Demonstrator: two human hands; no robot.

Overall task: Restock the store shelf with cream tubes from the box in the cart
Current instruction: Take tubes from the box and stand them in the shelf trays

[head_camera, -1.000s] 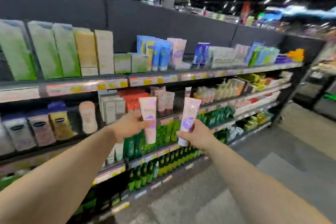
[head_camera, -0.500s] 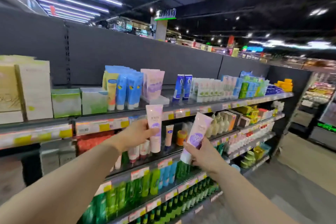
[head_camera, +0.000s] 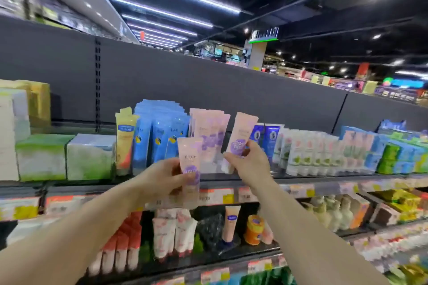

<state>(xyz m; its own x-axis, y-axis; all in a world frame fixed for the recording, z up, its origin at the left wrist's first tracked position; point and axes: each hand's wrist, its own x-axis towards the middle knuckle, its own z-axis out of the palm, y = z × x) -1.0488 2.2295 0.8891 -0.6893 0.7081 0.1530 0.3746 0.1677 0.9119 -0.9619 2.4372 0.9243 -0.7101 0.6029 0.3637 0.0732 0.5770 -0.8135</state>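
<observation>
My left hand (head_camera: 162,178) grips a pale pink cream tube with a purple label (head_camera: 188,159), held upright in front of the top shelf edge (head_camera: 324,184). My right hand (head_camera: 250,162) grips a second matching pink tube (head_camera: 242,133), tilted slightly right, raised to the level of the top shelf. Right behind both tubes stands a row of the same pink cream tubes (head_camera: 209,127) on that shelf. The box and the cart are out of view.
Blue tubes (head_camera: 159,132) and a yellow tube (head_camera: 125,136) stand left of the pink row, dark blue tubes (head_camera: 266,136) and white tubes (head_camera: 308,150) to its right. Green-white boxes (head_camera: 64,157) fill the shelf's left. Lower shelves hold more tubes, jars and bottles.
The view has tilted up and closer to the top shelf. Both hands have risen with their tubes from the second shelf's height to the pink row on top.
</observation>
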